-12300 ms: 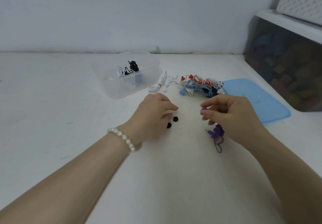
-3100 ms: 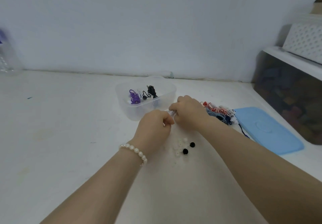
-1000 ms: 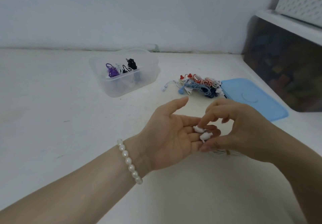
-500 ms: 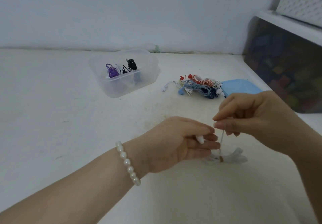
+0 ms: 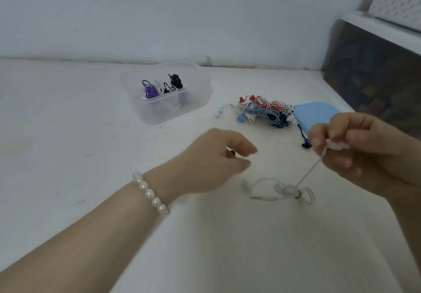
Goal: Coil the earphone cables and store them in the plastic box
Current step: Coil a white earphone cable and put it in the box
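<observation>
Above the white table (image 5: 68, 133), seen from the head camera, the right hand (image 5: 364, 151) pinches one earbud of the white earphone cable (image 5: 289, 190) between thumb and curled fingers, and a strand runs down from it to the bundle lying on the surface, bound by a small band. Beside it the left hand (image 5: 216, 162), blurred, hovers with fingers loosely curled, and I cannot tell whether they hold anything. Farther back stands the clear plastic box (image 5: 196, 105), holding purple, white and black coils, with a pile of tangled earphones (image 5: 264, 112) just to its right, against a blue lid (image 5: 319, 112).
</observation>
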Action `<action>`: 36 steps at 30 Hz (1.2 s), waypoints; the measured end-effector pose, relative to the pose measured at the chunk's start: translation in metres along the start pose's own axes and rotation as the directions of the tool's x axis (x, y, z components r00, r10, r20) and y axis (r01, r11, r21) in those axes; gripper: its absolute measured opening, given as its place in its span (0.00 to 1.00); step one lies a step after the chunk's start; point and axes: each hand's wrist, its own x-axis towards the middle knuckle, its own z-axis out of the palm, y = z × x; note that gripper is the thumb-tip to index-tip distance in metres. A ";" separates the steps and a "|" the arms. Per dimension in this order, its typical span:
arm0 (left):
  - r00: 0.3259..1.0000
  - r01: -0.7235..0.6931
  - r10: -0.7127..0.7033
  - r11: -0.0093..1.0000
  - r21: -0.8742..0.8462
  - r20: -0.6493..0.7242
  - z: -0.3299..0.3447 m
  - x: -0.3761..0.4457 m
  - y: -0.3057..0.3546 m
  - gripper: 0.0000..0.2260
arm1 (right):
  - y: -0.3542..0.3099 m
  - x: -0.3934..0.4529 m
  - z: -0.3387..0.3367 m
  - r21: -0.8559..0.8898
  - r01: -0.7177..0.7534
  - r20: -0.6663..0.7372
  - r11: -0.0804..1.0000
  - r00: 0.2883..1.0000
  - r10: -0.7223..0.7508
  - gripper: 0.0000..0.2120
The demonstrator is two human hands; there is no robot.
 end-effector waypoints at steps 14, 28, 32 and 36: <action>0.962 0.196 -0.134 0.945 0.261 -0.236 -0.047 0.021 -0.036 0.05 | 0.012 0.009 0.001 -0.467 0.143 -0.445 0.873 0.815 -0.371 0.10; 0.987 0.152 -0.125 0.936 0.316 -0.102 -0.039 0.020 -0.037 0.05 | 0.036 0.022 0.005 -0.794 -0.141 -0.448 0.591 0.793 -0.412 0.05; 0.986 0.160 -0.139 0.936 0.313 -0.088 -0.039 0.019 -0.036 0.04 | 0.038 0.023 0.005 -0.815 -0.158 -0.450 0.557 0.779 -0.437 0.05; 0.983 0.171 -0.141 0.933 0.317 -0.117 -0.042 0.018 -0.034 0.04 | 0.039 0.024 0.006 -0.815 -0.155 -0.452 0.559 0.774 -0.444 0.04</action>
